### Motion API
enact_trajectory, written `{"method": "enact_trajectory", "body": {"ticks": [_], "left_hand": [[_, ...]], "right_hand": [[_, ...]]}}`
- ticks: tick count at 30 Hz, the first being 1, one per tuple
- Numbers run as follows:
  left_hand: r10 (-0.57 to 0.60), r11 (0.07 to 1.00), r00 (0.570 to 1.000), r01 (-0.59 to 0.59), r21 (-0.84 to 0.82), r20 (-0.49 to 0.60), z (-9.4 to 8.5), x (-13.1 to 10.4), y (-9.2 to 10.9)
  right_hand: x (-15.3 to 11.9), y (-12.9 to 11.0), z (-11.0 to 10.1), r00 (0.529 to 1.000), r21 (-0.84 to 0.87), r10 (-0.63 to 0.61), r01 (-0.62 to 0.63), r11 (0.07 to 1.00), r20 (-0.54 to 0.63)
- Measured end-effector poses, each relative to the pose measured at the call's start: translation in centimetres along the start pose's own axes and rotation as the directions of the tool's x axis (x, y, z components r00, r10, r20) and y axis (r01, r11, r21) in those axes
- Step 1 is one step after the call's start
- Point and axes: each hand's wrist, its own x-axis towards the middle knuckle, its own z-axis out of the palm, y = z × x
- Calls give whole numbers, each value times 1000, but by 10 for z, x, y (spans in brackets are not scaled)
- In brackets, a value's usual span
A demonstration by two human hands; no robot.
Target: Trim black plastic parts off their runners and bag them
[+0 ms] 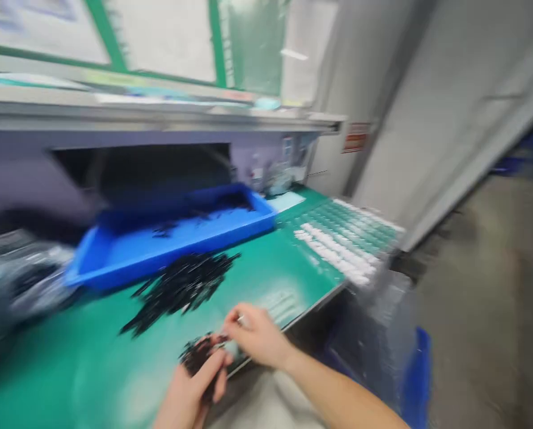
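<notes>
Black strips, too blurred to count. One bunch (190, 358) clamped in the left hand (195, 386), over the near edge of the green bench (101, 351); one pile (183, 289) beyond; scattered bits in one blue tray (181, 250). Right hand (261, 341) just beside the bunch, fingers curled; cannot tell if closed on anything. White pieces (338, 255) in rows, far right.

The left hand (189, 387) is cupped and the right hand (258, 338) pinches just beside it.
</notes>
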Motion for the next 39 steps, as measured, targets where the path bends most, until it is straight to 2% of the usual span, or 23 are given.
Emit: {"method": "enact_trajectory", "body": {"ticks": [2, 4, 7, 11, 16, 21, 24, 27, 32, 39], "left_hand": [[-126, 982, 992, 129, -140, 28, -5, 1, 4], [-176, 961, 984, 180, -210, 37, -8, 7, 9], [-185, 947, 980, 198, -251, 77, -14, 14, 9], [-154, 958, 982, 175, -226, 110, -21, 17, 3], [-167, 971, 980, 183, -153, 112, -22, 28, 5], [-214, 974, 975, 217, -62, 56, -21, 42, 10], [-277, 960, 959, 278, -9, 49, -23, 50, 11], [-341, 940, 940, 341, 5, 25, -26, 57, 11], [-379, 925, 925, 379, -20, 8, -31, 69, 11], [-381, 924, 924, 381, -27, -16, -34, 80, 5]], "right_hand": [[3, 6, -5, 999, 18, -17, 16, 1000, 45], [5, 10, -10, 993, 24, -45, 43, 999, 108], [0, 8, -15, 968, -14, -103, 109, 994, 228], [-5, 2, -13, 921, -243, -180, 273, 931, 346], [7, 8, -12, 903, -354, -202, 343, 870, 378], [22, 20, -10, 884, -349, -217, 374, 859, 413], [32, 24, -8, 871, -349, -217, 389, 853, 441], [43, 25, -8, 849, -359, -207, 409, 839, 486], [59, 31, -6, 812, -347, -247, 472, 811, 529], [66, 36, 4, 855, -346, -275, 443, 827, 439]]}}
